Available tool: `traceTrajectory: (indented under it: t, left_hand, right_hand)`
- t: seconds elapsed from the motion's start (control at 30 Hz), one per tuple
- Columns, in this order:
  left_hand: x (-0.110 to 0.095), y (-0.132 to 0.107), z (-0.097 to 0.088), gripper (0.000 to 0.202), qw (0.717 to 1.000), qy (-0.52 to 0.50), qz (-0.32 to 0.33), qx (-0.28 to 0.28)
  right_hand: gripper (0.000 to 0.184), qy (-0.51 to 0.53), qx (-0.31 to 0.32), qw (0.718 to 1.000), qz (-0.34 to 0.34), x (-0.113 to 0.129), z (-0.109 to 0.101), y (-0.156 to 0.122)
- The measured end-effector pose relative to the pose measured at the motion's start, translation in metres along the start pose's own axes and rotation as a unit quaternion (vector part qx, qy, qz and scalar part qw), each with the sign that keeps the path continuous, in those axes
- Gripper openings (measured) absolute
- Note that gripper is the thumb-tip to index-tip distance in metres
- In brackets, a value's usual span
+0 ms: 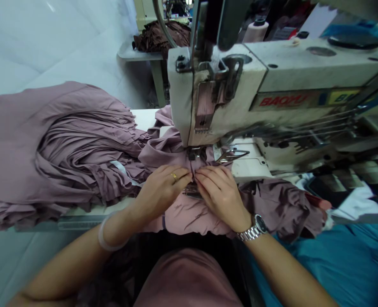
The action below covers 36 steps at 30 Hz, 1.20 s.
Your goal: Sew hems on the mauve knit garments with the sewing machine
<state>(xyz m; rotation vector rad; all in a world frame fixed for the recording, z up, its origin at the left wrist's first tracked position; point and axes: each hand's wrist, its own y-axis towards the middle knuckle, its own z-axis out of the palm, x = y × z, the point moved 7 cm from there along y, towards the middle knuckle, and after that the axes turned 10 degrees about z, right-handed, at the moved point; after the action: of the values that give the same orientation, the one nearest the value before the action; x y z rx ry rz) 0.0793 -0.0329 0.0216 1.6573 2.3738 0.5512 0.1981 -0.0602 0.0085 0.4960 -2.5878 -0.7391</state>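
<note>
A pale, shiny floor (67, 47) spreads out at the left of a workroom, beside a white sewing table (144, 117). Nearest, a teal cloth (342, 260) lies low at the right, and a pink cloth (189, 213) bunches along the table's front edge.

Just beyond, the left hand (163, 185) and right hand (222, 189) pinch the mauve fabric (165, 151) from either side, fingertips almost meeting in front of the presser foot (193, 154); how firmly they press, I cannot tell. The fabric lies at the foot, gathered to its left. To feed it well, I would keep the edges matched and flat between both hands, guide rather than pull, smooth any fold before it reaches the needle, and hold the fingertips clear of the foot. The mauve stack (89, 140) at the left should lie loose so it does not drag.

Above, the sewing machine (220, 115) carries a nameplate (283, 101) with red letters, apparently "BAOYU", slightly blurred. A yellow label (344, 97) beside it shows a "B"; the rest is unclear. Behind stand a thread cone (256, 32) and, farther off, a brown heap (166, 35).
</note>
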Motion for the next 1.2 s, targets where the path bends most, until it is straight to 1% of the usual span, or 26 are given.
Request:
traceTrajectory:
  t: [0.23, 0.47, 0.6, 0.73, 0.87, 1.1, 1.2]
  left_hand:
    - [0.005, 0.003, 0.003, 0.019, 1.0, -0.005, -0.014, -0.007]
    - [0.018, 0.004, 0.012, 0.02, 0.999, -0.014, -0.03, 0.007]
    - [0.023, 0.004, 0.015, 0.025, 0.999, -0.007, -0.03, 0.011]
    - [0.023, 0.002, 0.017, 0.029, 1.0, -0.003, -0.029, 0.003]
    - [0.021, 0.001, 0.019, 0.032, 0.999, 0.027, -0.033, 0.001]
    - [0.018, 0.005, 0.016, 0.032, 0.999, 0.043, -0.029, 0.014]
    - [0.012, 0.004, 0.017, 0.032, 0.998, 0.051, -0.032, 0.016]
  right_hand:
    - [0.022, -0.011, -0.005, 1.0, 0.003, 0.002, 0.004, 0.007]
    - [0.026, -0.022, 0.033, 0.998, 0.039, -0.009, 0.009, 0.014]
    - [0.031, -0.011, 0.059, 0.997, 0.05, -0.018, 0.011, 0.014]
    - [0.031, -0.011, 0.073, 0.997, 0.035, -0.023, 0.011, 0.015]
    - [0.032, -0.048, 0.076, 0.996, 0.02, -0.023, 0.009, 0.015]
    - [0.035, -0.127, 0.088, 0.988, -0.001, -0.01, 0.009, 0.018]
    - [0.034, -0.157, 0.081, 0.984, -0.037, -0.002, 0.011, 0.019]
